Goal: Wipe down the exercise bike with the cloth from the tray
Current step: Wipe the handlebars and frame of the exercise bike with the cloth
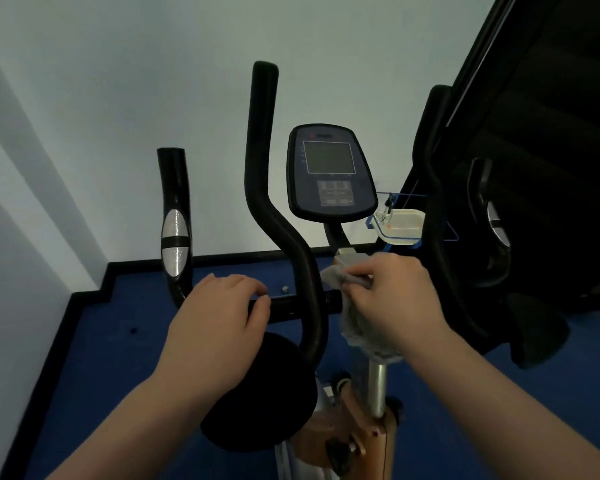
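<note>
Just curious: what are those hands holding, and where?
Right hand grips the bunched grey cloth near its top; left hand holds the horizontal handlebar.

Cloth: part under the gripping right hand hidden. Horizontal bar covered beneath both grips. Console text above the grips too small to read. Tray contents beyond the cloth grip indistinct.

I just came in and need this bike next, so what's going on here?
A person is wiping down the exercise bike. Their right hand holds a grey cloth bunched against the crossbar near the centre post, while the left hand rests on that bar with fingers curled over it. The tray sits behind the console.
</note>
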